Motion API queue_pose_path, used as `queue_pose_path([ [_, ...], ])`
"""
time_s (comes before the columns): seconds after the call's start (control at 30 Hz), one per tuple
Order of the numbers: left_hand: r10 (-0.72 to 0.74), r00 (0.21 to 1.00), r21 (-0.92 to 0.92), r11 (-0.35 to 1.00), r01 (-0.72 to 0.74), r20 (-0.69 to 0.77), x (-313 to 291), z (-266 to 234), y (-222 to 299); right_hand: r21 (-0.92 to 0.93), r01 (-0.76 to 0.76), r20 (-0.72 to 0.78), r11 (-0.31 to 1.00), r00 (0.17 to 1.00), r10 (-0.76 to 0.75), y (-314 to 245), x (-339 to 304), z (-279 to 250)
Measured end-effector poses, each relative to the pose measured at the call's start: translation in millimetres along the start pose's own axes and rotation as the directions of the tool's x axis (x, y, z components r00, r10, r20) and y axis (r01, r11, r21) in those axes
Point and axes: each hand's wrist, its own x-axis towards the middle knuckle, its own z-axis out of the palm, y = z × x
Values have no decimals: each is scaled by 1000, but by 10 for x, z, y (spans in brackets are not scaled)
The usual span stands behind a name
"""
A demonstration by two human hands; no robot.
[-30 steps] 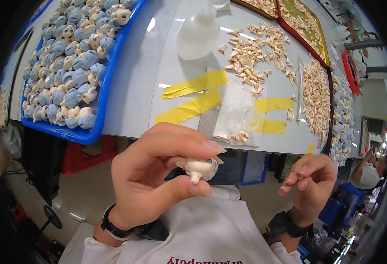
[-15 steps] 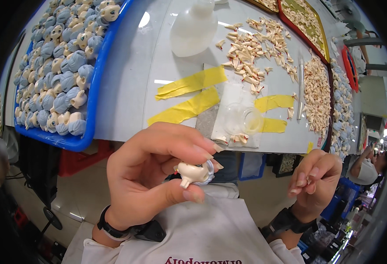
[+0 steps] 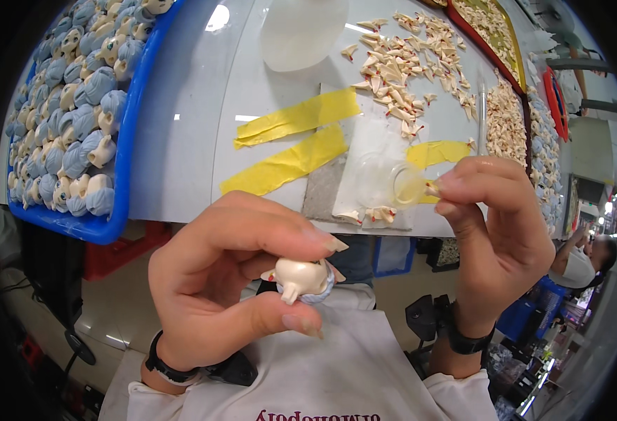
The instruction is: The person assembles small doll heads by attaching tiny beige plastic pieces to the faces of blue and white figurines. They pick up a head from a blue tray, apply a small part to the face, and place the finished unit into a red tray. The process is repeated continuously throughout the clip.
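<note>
My left hand holds a small doll head between thumb and fingers. The head has a cream face side and light blue hair, and a pointed piece with a red mark sticks out at its left. My right hand pinches a small cream ear piece with a red mark, right by the rim of a clear round dish. That dish sits on a white pad at the table's near edge. A few more ear pieces lie on the pad's front edge.
At the left stands a blue tray full of blue-haired doll heads. Yellow tape strips cross the table. Behind are a translucent bottle, a heap of ear pieces, a metal-coloured rod and more trays. Another person is at far right.
My right hand has moved up and left to the dish's rim, now with an ear piece showing in its fingertips. The doll head in my left hand has turned slightly.
</note>
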Motion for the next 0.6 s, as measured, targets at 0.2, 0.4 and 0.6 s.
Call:
queue_pose_path([
  [0.2,-69,997,-8,998,69,-39,36,50,61,-406,142,42,903,990,-136,-119,41,44],
  [0.4,42,998,8,999,-43,50,49,19,7,-366,178,63,913,984,-166,-128,65,59],
  [0.6,-56,998,-47,997,54,-42,53,195,74,139,12,26,990,1000,-16,-238,-51,73],
])
